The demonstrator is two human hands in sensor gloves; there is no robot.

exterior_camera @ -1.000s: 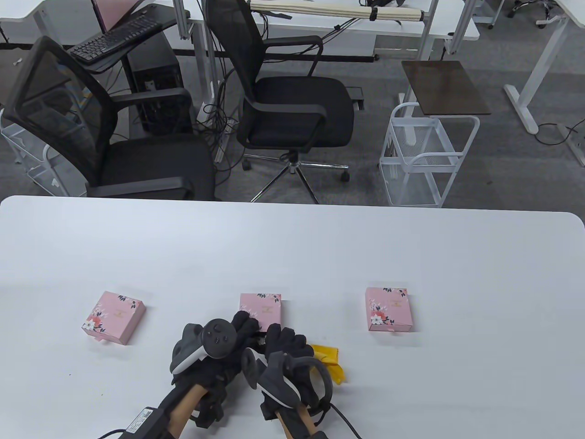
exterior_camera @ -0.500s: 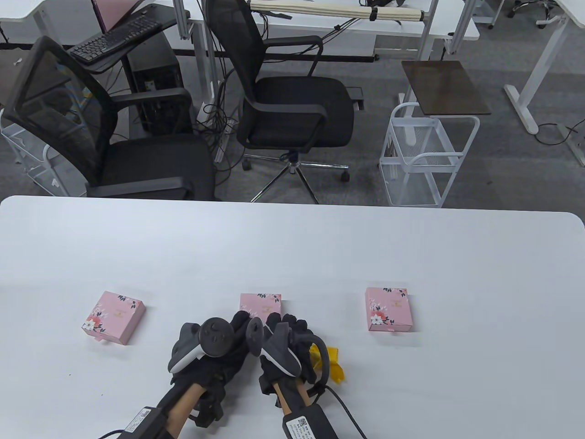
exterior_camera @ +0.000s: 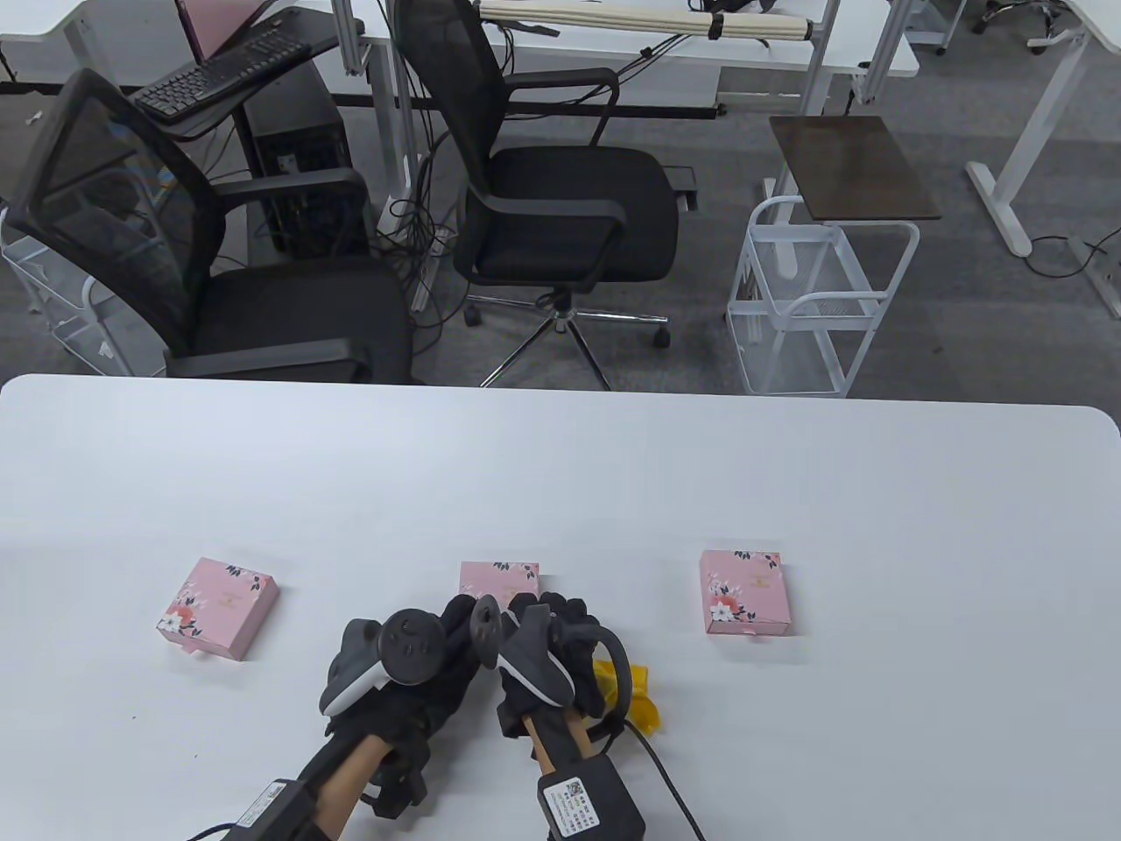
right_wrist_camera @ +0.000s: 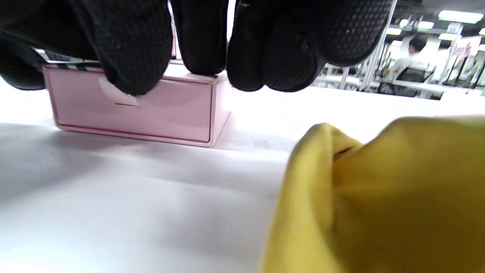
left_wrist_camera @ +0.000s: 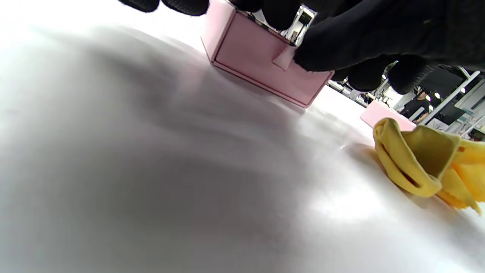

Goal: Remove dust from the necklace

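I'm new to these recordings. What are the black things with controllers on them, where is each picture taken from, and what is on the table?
They are a person's two hands in black sensor gloves, each with a tracker strapped to its back. The table view looks down from above; the other two pictures come from cameras on the wrists, close to the surface.

On the white table lie three pink flowered boxes: left box, middle box and right box. A crumpled yellow cloth lies beside the right hand.

Both hands are at the middle box. The left hand rests its fingers on it. The right hand pinches the small pull tab on the box's front. No necklace shows yet.
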